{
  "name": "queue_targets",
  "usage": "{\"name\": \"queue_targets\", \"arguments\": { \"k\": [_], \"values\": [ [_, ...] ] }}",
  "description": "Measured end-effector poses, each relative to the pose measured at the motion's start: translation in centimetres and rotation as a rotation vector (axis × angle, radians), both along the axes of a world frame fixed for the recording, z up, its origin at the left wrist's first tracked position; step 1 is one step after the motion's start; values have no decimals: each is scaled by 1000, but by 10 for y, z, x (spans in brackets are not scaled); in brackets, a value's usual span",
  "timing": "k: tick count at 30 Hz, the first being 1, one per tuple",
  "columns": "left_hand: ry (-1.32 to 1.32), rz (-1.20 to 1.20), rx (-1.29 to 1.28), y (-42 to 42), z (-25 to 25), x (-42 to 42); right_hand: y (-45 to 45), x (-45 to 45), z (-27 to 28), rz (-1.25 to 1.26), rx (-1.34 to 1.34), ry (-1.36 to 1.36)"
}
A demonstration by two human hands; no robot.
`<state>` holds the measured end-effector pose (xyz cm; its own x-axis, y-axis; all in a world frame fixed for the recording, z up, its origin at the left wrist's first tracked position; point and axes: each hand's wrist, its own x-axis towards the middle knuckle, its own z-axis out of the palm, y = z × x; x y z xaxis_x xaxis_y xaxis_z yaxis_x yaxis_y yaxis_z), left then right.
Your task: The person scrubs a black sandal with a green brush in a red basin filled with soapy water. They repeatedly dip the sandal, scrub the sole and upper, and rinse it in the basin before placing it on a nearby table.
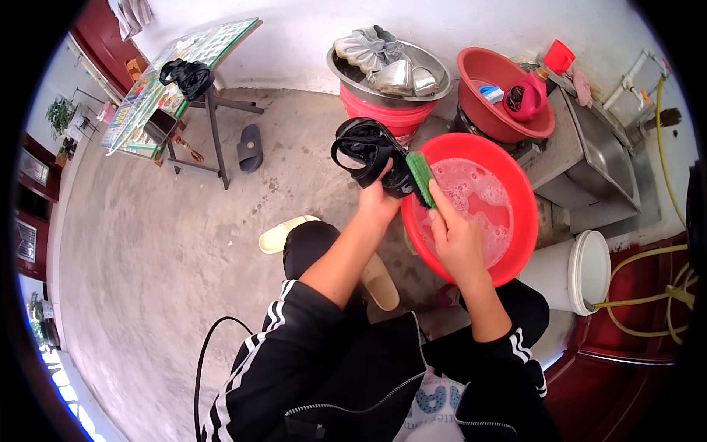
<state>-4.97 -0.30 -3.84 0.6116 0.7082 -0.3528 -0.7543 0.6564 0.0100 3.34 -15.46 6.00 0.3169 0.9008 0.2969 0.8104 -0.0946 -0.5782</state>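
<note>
My left hand (381,200) grips a wet-looking black strappy sandal (360,145), held up beside the left rim of a red plastic basin (526,212). In my right hand (457,235) is a green-backed scrub brush (421,172). Its dark bristles face the sandal's sole and seem to touch it. Foamy water (480,188) fills part of the basin below the brush. My left palm and some fingers are hidden behind the sandal.
Behind the basin, a steel bowl (444,66) holds grey shoes (367,47) on a red bucket (386,113). A reddish tub (469,69) contains a pink detergent bottle (527,96). At right are a steel sink (605,143), a white bucket (552,276) and a yellow hose (635,301). Black sandals (188,77) rest by the tilted table (221,41).
</note>
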Motion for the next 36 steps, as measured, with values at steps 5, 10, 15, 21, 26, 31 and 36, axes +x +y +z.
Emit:
{"name": "queue_targets", "arguments": {
  "k": [5, 10, 15, 21, 26, 31, 36],
  "values": [
    [103, -32, 128, -3, -3, 3, 1, 7, 9, -19, -79, 46],
    [96, -88, 165, -14, 6, 1, 21, 27, -2, -71, -46, 31],
    [74, -44, -21, 0, 0, 3, -16, -9, -21, -21, 50, 9],
    [75, -14, -155, -10, 7, 8, 16, 4, -28, -110, 36, 111],
    [45, -1, -135, -5, 23, 2, 5, -20, -39, -32, 253, 135],
    [118, 28, -108, -6, 14, 5, 14, -7, -36, -75, 133, 185],
    [111, -55, 123, -19, 5, 7, 44, 18, -40, -72, 283, 389]
  ]
}}
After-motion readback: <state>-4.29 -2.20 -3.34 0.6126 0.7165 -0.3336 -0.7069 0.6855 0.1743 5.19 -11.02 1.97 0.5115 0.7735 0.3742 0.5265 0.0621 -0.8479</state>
